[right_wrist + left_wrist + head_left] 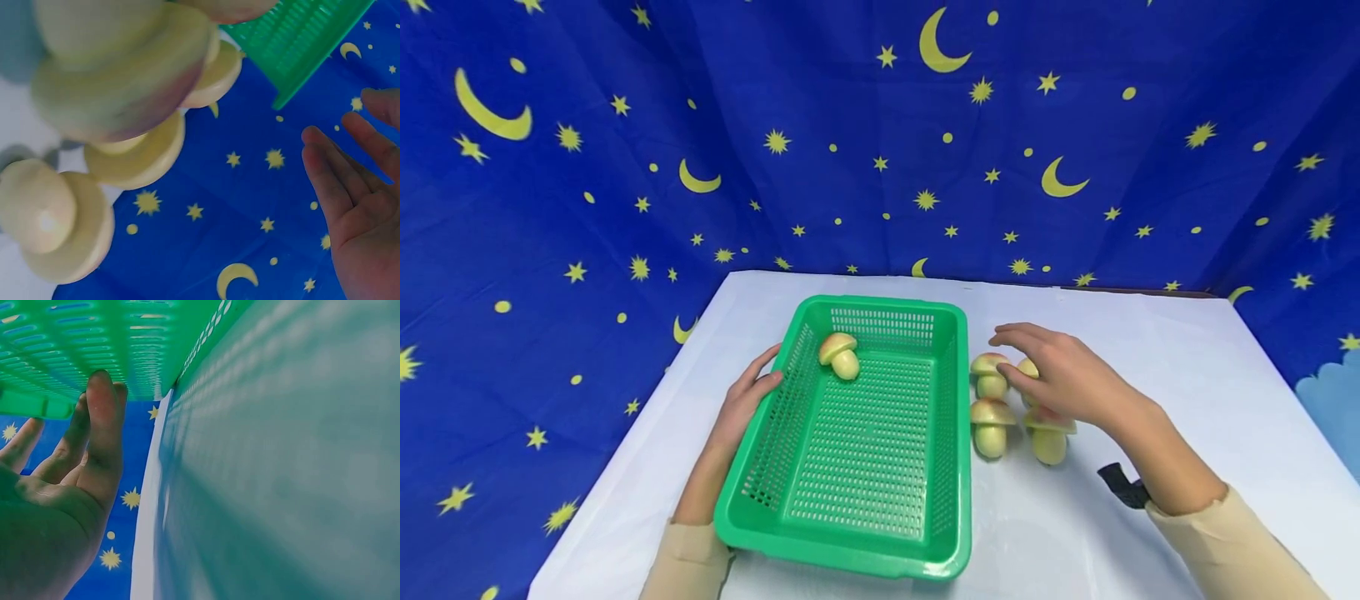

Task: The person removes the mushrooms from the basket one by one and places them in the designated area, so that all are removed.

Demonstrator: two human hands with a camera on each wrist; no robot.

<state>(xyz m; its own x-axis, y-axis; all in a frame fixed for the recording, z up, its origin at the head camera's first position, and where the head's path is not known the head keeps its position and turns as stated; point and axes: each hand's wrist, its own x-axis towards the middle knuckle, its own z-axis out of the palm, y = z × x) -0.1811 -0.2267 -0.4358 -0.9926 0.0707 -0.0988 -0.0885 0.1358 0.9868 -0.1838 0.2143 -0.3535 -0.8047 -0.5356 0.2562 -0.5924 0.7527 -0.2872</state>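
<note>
A green plastic basket [842, 563] with slotted walls stands on the white table, holding one smooth model mushroom [841, 357] near its far left corner. At the basket's left side is my left hand [741, 410], its fingertips touching the outer wall and rim. In the left wrist view the fingers [103, 419] look fairly straight against the slotted wall. Several more mushrooms [991, 425] with yellow stems and tan-pink caps stand grouped beside the basket's right wall. My right hand [1067, 375] hovers over that group, fingers extended, holding nothing, and partly hides the right-hand mushrooms.
White sheeting covers the table [1180, 367]. A blue curtain [865, 108] with yellow moons and stars hangs behind and along the left side. There is a black strap [1123, 486] at my right wrist.
</note>
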